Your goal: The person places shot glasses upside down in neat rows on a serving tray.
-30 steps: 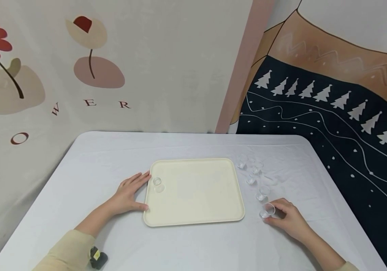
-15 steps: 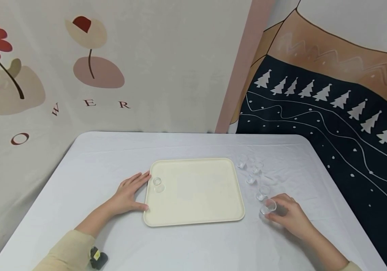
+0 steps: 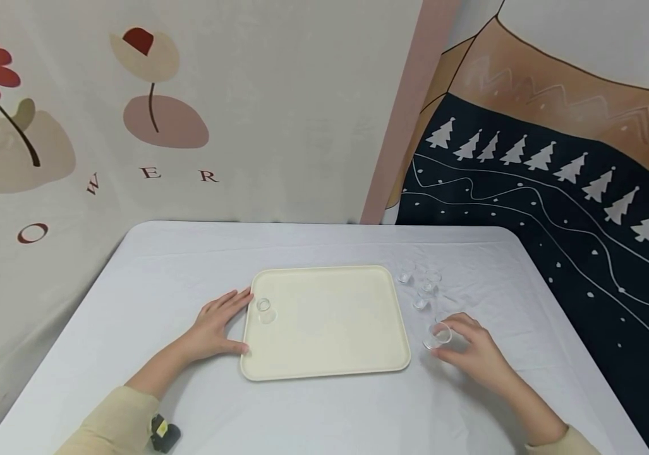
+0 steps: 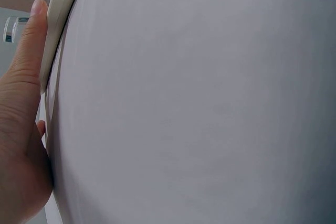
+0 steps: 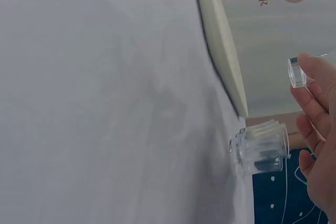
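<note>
My right hand [image 3: 478, 357] pinches a small clear shot glass [image 3: 436, 337] between thumb and fingers, to the right of the tray. In the right wrist view that shot glass [image 5: 297, 73] is off the table, its thick base turned away from the palm. Against the left rim of the cream tray [image 3: 330, 328] rests my left hand [image 3: 213, 328], fingers straight and thumb spread. One clear shot glass [image 3: 264, 306] stands on the tray near that rim; the left wrist view also catches this glass [image 4: 14, 29] beyond the thumb.
Several more clear shot glasses [image 3: 421, 302] stand close together beyond my right hand, beside the tray's right rim. White cloth [image 3: 324, 417] covers the table. A black object with a yellow patch [image 3: 163, 433] is by the left sleeve. Printed curtains hang behind.
My right hand has raised the shot glass off the table and shifted it slightly left and away from me. The left hand and tray have stayed put.
</note>
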`<state>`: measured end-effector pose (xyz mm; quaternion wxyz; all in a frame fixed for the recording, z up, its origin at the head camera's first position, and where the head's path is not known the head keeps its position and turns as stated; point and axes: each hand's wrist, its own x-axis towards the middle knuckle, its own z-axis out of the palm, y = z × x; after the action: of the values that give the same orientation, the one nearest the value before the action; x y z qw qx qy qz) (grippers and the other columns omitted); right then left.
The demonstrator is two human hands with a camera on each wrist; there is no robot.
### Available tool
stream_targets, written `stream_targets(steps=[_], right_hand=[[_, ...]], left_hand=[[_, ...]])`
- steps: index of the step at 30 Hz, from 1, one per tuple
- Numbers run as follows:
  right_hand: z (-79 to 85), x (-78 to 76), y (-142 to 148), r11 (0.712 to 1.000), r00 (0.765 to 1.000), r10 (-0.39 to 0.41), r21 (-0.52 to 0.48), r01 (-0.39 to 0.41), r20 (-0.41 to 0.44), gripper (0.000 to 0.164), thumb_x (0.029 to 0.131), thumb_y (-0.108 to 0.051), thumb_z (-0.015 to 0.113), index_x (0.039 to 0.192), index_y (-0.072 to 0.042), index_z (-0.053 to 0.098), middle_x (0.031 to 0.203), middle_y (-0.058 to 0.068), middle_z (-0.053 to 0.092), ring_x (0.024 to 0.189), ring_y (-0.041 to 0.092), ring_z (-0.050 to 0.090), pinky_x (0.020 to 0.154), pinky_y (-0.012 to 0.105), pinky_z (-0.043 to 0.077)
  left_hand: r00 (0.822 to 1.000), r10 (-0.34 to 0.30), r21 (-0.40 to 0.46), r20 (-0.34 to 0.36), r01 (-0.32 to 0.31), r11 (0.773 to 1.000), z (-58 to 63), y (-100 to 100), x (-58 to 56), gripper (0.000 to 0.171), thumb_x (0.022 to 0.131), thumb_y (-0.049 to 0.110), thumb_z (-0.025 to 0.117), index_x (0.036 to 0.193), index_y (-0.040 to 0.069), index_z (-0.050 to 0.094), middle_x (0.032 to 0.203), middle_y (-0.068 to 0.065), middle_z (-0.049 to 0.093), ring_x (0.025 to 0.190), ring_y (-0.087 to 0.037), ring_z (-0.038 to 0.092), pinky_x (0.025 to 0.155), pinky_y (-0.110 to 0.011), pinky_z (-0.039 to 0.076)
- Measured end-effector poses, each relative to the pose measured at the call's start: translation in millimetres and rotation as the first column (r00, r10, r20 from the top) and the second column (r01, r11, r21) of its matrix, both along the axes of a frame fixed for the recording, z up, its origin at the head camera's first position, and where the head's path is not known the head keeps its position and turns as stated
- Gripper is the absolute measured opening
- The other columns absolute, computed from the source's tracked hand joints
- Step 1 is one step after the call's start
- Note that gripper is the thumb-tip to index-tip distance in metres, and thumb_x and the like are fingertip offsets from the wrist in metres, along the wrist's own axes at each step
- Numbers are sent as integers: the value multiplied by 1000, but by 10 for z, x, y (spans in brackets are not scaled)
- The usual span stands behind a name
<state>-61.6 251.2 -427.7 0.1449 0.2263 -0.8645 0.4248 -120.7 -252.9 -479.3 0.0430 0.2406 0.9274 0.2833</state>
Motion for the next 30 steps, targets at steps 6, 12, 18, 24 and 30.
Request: stream_targets(steps=[6,12,18,24,30], right_hand=[[98,-87,-170,999,999,31,-42,-30,12,39,59,12,84,91,-4,68,94,0,62,94,3,53,88,11,36],[18,-227,-234,995,997,65,-83,-61,45,35,67,4,84,95,-11,68,97,-3,64,97,7,55,90,18,39],[97,-295,-368,997,992,47,-65,-40,115,31,72,-3,83,97,-13,68,99,-7,65,99,9,54,87,35,43],[121,-379,-492,992,989,75,-110,-61,124,31,73,-4,82,99,-13,69,99,-5,66,99,10,55,87,42,43],[171,-433,-601,992,987,82,-110,-67,140,29,78,-8,80,104,-12,70,103,-3,66,102,14,55,89,56,40]], left_hand=[[1000,0,2,-4,0,1000,2,1,4,109,64,55,81,148,4,33,155,-15,25,140,-41,15,104,-64,9],[1000,-4,3,-10,4,1000,11,6,7,109,64,55,81,148,3,34,154,-16,26,139,-42,16,104,-64,9],[1000,-6,4,-17,6,1000,5,3,5,109,63,54,82,147,3,34,154,-17,26,139,-42,17,103,-65,10],[1000,-5,4,-13,5,1000,-7,-1,4,109,63,54,82,147,3,34,154,-16,26,139,-42,16,104,-64,10],[1000,-4,6,-12,4,1000,-3,3,4,109,64,54,82,148,3,34,154,-16,26,139,-42,16,104,-64,10]])
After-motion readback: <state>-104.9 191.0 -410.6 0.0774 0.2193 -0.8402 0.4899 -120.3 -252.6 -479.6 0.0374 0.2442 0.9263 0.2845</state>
